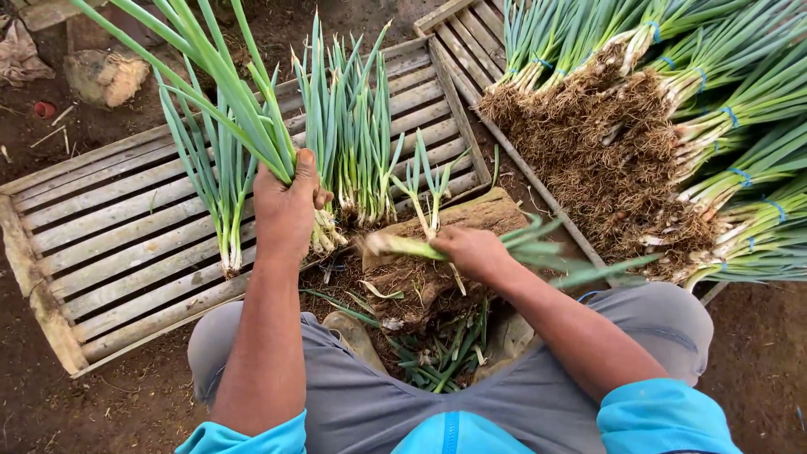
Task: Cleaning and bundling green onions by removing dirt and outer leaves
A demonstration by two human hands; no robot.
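Observation:
My left hand [286, 210] grips a bunch of green onions [227, 92] upright, its leaves rising toward the top left and its white roots hanging below my fist. My right hand [472, 250] holds a single green onion [403, 245] sideways, root end pointing left, leaves blurred out to the right. Both hands hover over a brown block [471, 220] littered with roots and trimmings between my knees.
A wooden slatted crate [101, 227] lies in front on the dirt, with cleaned onions [357, 143] leaning upright on it. At the right a second crate [454, 50] holds a pile of tied onion bundles [672, 109] with tangled roots. Trimmed leaves [437, 353] lie by my feet.

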